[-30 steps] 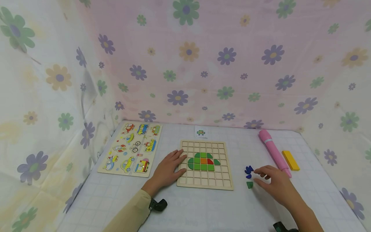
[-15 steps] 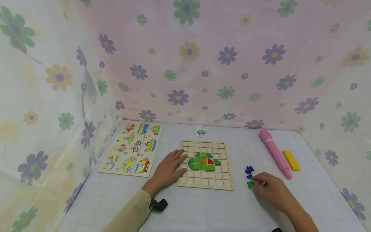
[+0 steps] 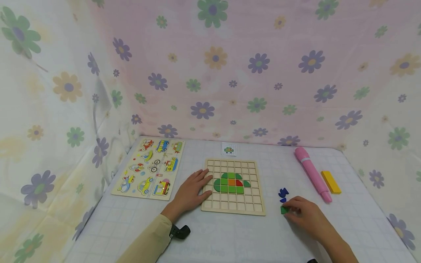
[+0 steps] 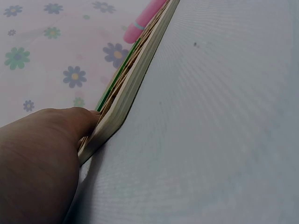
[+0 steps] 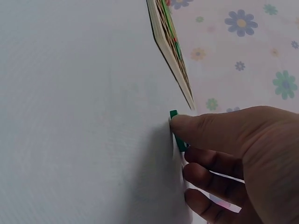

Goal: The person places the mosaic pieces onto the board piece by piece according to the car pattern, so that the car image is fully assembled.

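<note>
A square wooden grid board [image 3: 213, 205] lies flat mid-table, with green, orange and red tiles [image 3: 231, 188] set in its cells. My left hand [image 3: 192, 191] rests on its left edge, fingers spread and straight; in the left wrist view the thumb [image 4: 86, 119] lies over the board's rim. To the right of the board, my right hand [image 3: 306, 215] pinches a small green tile [image 3: 284, 210] between thumb and fingers at the table top. The right wrist view has the thumb against this green tile [image 5: 174, 114]. Several dark blue pieces [image 3: 283, 193] lie just beyond those fingertips.
A picture card [image 3: 228, 149] lies behind the board. At the left is a wooden vehicle puzzle [image 3: 148, 170]. A pink tube-shaped thing [image 3: 312, 173] and a yellow block [image 3: 330, 182] lie at the right. Flowered cloth [image 3: 213, 73] hangs behind the table.
My right hand has come from beside the blue pieces toward me to the green tile and now pinches it. The left hand stays on the board's edge.
</note>
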Demonstrator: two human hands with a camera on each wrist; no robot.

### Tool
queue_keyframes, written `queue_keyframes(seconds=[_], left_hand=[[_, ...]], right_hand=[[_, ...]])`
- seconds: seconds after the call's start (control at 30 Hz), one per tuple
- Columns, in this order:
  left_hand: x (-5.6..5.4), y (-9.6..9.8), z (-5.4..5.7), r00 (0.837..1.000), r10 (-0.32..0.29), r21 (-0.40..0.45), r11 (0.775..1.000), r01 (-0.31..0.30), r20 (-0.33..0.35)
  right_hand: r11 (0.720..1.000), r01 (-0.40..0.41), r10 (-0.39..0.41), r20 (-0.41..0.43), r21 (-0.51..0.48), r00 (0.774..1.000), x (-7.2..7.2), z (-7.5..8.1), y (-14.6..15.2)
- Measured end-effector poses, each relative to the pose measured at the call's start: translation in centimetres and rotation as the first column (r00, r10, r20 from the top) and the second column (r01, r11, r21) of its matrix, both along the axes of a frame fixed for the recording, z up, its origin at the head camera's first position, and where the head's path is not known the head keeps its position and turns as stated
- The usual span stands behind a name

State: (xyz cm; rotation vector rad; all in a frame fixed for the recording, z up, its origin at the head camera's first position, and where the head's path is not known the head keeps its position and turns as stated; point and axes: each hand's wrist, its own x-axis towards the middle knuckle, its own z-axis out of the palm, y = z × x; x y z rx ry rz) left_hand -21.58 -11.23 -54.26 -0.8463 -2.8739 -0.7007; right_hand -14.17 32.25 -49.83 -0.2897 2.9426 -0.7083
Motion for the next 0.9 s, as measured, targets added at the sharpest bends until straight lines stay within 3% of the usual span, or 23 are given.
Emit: queue_keyframes(seconds=[0.23, 0.5, 0.73, 0.9], left_hand=[[-0.01, 0.04, 0.07, 1.0, 0.005, -0.015, 1.0, -0.005, 0.009], [0.01, 0.02, -0.02, 1.0, 0.012, -0.027, 1.0, -0.011, 0.013], [0.02, -0.01, 0.12, 1.0, 0.004, -0.025, 1.0, -0.004, 0.01], [-0.03, -0.01, 0.12, 1.0, 0.001, -0.01, 1.0, -0.001, 0.012]], right_hand=[[1.0, 0.007, -0.007, 0.006, 0.015, 1.0, -0.01, 0.07, -0.27], [1.0, -0.029, 0.029, -0.044, 0.013, 0.999, 0.17, -0.16, -0.25], [0.999, -0.037, 0.038, -0.02, 0.013, 0.999, 0.08, -0.03, -0.37], [0.997, -0.079, 0.081, -0.079, 0.022, 0.994, 0.07, 0.23, -0.52]])
